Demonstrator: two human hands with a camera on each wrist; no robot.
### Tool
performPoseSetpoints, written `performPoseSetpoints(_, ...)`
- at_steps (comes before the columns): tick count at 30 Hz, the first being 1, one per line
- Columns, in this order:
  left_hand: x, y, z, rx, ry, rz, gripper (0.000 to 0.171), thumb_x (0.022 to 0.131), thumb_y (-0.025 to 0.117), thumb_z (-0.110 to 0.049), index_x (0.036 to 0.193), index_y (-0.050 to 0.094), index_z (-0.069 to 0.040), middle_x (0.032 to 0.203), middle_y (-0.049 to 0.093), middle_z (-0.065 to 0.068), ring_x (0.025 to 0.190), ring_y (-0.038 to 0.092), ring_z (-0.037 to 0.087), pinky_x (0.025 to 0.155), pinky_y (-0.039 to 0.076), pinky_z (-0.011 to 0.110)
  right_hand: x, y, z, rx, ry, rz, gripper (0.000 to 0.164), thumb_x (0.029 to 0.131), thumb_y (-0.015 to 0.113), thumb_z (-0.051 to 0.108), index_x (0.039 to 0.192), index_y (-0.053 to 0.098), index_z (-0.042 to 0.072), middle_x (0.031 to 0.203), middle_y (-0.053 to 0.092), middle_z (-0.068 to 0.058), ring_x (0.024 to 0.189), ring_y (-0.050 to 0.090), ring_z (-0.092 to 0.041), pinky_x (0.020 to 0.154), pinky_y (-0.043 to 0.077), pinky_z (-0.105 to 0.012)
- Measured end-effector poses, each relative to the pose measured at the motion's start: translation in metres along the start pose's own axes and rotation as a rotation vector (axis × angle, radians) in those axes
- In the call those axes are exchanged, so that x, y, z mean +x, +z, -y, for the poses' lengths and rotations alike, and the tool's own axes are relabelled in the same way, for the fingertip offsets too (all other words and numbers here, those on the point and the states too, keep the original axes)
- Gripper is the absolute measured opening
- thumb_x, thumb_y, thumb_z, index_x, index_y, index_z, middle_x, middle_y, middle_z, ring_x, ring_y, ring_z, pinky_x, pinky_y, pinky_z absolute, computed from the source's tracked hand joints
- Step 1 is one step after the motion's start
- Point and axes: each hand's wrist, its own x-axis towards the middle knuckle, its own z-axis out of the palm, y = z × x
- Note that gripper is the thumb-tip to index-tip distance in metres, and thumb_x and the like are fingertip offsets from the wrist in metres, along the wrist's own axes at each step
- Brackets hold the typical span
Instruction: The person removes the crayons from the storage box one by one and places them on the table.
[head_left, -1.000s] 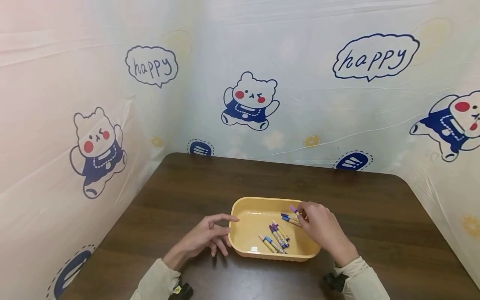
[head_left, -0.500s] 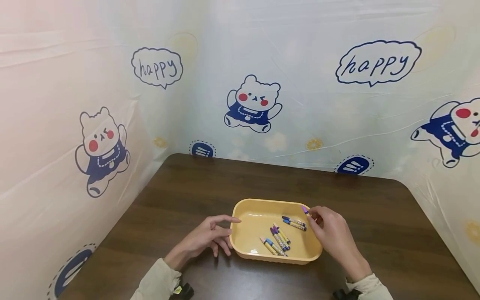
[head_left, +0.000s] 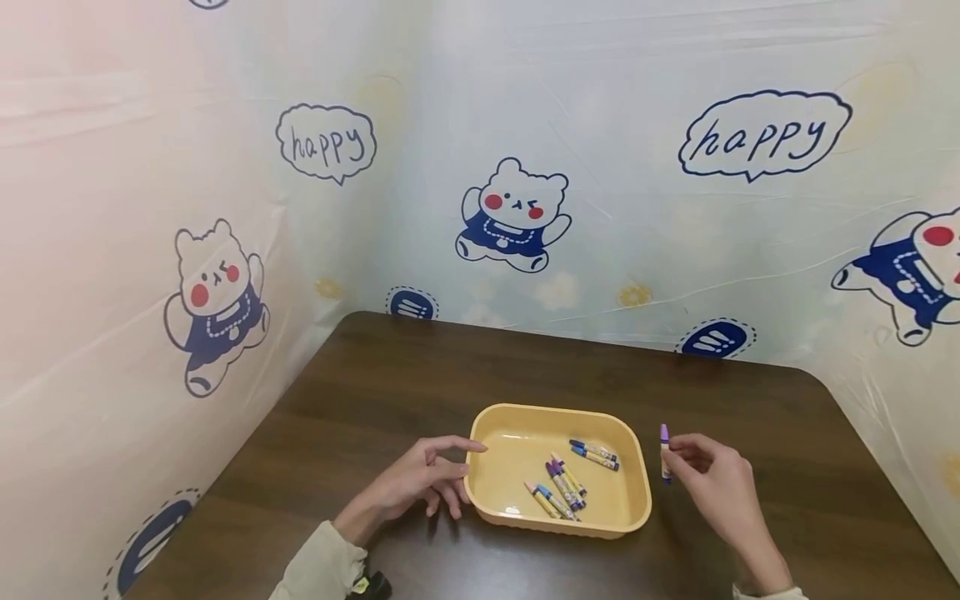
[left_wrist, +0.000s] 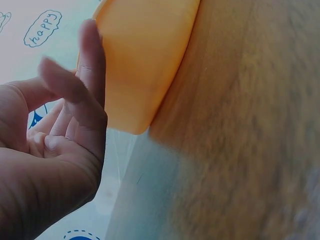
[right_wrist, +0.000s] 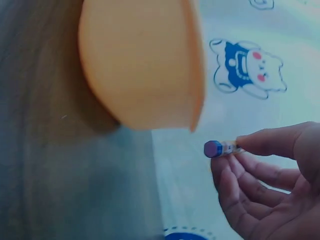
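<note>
A yellow plastic tray [head_left: 637, 467] holds several crayons. Two blue-tipped crayons [head_left: 597, 457] lie in its right part, and others, with purple, pink and blue tips, are grouped near its front middle. At the tray's left end, my left hand [head_left: 416, 479] has its index finger extended over the rim and its thumb beside the wall; the fingers look relaxed. To the right of the tray, my right hand [head_left: 716, 479] pinches a purple crayon [head_left: 664, 442] upright between thumb and fingers. Seen from the right wrist, that crayon's flat end [right_wrist: 212, 149] faces the camera.
The tray stands on a dark brown wooden table [head_left: 420, 367]. Printed curtains [head_left: 600, 167] with bear drawings hang behind the table and on both sides.
My right hand has lifted the purple crayon out of the tray and carried it rightward, past the rim. My left hand stays at the tray's left end.
</note>
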Motion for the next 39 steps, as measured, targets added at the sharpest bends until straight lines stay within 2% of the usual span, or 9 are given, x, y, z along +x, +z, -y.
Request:
performPoseSetpoints(5,0.001,0.004,-0.001,-0.017,0.015,0.003,0.044,0.102,0.055,-0.009,0.143,0.046,0.002,0.080,0.072,0.017,0.052,0.064,0.016,0.040,0.039,0.020,-0.003,0.008,-0.019,-0.019,0.110,0.108,0.015,0.086,0.077,0.016,0.094,0.074,0.004,0.078,0.072,-0.002,0.064,0.065,-0.009,0.054,0.049,-0.023)
performPoseSetpoints(8,0.001,0.004,-0.002,-0.015,0.017,-0.003,0.044,0.102,0.055,-0.008,0.143,0.046,0.003,0.078,0.072,0.015,0.050,0.062,0.014,0.040,0.039,0.020,-0.004,0.015,-0.026,0.017,0.180,0.179,0.013,0.086,0.076,0.013,0.091,0.073,0.001,0.074,0.071,-0.004,0.058,0.066,-0.015,0.052,0.052,-0.025)
performPoseSetpoints(11,0.001,0.003,-0.002,-0.009,0.021,-0.007,0.043,0.102,0.055,-0.008,0.142,0.046,0.003,0.078,0.071,0.016,0.049,0.061,0.014,0.040,0.039,0.020,-0.004,0.022,-0.029,0.065,0.246,0.216,0.011,0.086,0.074,0.009,0.088,0.071,-0.001,0.070,0.070,-0.004,0.055,0.067,-0.017,0.050,0.054,-0.027)
performPoseSetpoints(14,0.001,0.002,-0.003,-0.014,0.030,-0.011,0.043,0.101,0.055,-0.007,0.142,0.046,0.004,0.078,0.071,0.018,0.050,0.061,0.014,0.040,0.039,0.021,-0.004,0.025,-0.031,0.095,0.277,0.233,0.011,0.086,0.073,0.008,0.087,0.070,-0.002,0.069,0.069,-0.005,0.055,0.067,-0.017,0.051,0.055,-0.028)
performPoseSetpoints(28,0.005,0.003,0.001,-0.006,0.036,-0.042,0.042,0.101,0.055,-0.007,0.141,0.047,0.004,0.078,0.072,0.015,0.056,0.065,0.017,0.043,0.042,0.022,-0.005,0.029,-0.035,0.065,0.277,0.248,0.011,0.086,0.072,0.009,0.089,0.070,-0.001,0.070,0.068,-0.004,0.055,0.065,-0.017,0.050,0.054,-0.028)
performPoseSetpoints(32,0.005,0.004,0.002,-0.004,0.039,-0.046,0.042,0.101,0.056,-0.007,0.141,0.047,0.005,0.076,0.072,0.015,0.057,0.066,0.017,0.045,0.043,0.022,-0.005,0.027,-0.036,0.028,0.262,0.247,0.012,0.086,0.074,0.011,0.090,0.070,0.000,0.071,0.069,-0.003,0.057,0.065,-0.015,0.051,0.053,-0.027)
performPoseSetpoints(35,0.005,0.005,0.002,0.000,0.037,-0.056,0.043,0.101,0.056,-0.008,0.141,0.048,0.005,0.076,0.072,0.014,0.057,0.066,0.018,0.045,0.044,0.023,-0.005,0.023,-0.035,-0.029,0.233,0.227,0.014,0.085,0.074,0.014,0.090,0.072,0.001,0.072,0.069,-0.002,0.059,0.063,-0.013,0.052,0.051,-0.027)
performPoseSetpoints(39,0.005,0.005,0.001,0.008,0.032,-0.080,0.042,0.100,0.057,-0.008,0.140,0.049,0.004,0.075,0.071,0.014,0.057,0.067,0.019,0.046,0.045,0.023,-0.002,0.018,-0.030,-0.103,0.172,0.161,0.015,0.085,0.074,0.015,0.092,0.073,0.002,0.075,0.069,-0.001,0.064,0.059,-0.013,0.056,0.047,-0.028)
